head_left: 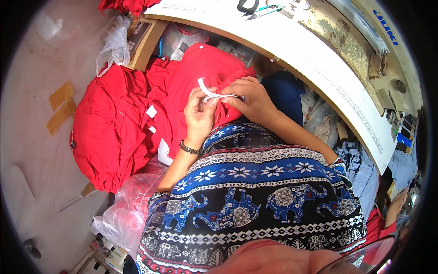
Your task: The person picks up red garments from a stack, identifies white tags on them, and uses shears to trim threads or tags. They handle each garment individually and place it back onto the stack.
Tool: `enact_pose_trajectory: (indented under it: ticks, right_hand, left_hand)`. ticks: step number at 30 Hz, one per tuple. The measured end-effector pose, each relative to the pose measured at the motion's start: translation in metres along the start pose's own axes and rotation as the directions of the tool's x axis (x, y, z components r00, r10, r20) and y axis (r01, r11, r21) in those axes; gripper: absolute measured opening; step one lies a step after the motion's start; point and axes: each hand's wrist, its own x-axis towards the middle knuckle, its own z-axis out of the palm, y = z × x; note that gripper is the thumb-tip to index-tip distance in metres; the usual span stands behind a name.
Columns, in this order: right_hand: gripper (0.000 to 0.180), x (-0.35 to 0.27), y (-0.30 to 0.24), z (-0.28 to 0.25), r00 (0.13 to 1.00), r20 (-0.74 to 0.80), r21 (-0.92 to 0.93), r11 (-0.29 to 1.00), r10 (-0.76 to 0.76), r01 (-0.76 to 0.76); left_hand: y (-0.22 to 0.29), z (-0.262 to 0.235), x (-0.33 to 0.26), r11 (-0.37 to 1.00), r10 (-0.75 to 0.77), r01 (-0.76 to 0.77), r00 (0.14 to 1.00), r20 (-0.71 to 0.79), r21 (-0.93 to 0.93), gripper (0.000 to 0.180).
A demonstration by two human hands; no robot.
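Both of my hands meet over my lap, pinching a narrow white fabric strip (203,86) between thumbs and fingers. One end of the strip curls up beyond the fingers of my left hand (200,114). My right hand (255,100) grips the strip's other part, close against the left fingertips. Red cloth (196,64) lies beneath and behind both hands, spread across my knees. Whether the strip is joined to this cloth is hidden by my fingers. A large heap of red garments (109,128) bulges to the left, with small white tags showing.
A white sewing table (319,64) curves past on the right, bearing a sewing machine (374,64) and thread snips (264,11). A cardboard box (145,45) and plastic bag (114,48) stand beyond the red heap. Another person's hand (398,204) shows at far right.
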Motion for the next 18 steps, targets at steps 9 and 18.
enact_pose_trajectory:
  ticks: [9,18]
  right_hand:
    - [0.013,-0.0054,-0.0004,0.0016,0.998,-0.031,-0.089,0.995,-0.053,0.051]
    - [0.014,-0.0019,0.0026,-0.0001,0.999,0.009,-0.06,0.997,-0.05,0.05]
  left_hand:
    - [-0.0028,-0.0043,-0.0014,0.987,0.088,-0.088,0.996,0.007,0.134,0.012]
    - [0.0014,-0.0055,0.0058,0.764,0.352,-0.359,0.928,0.12,0.537,0.014]
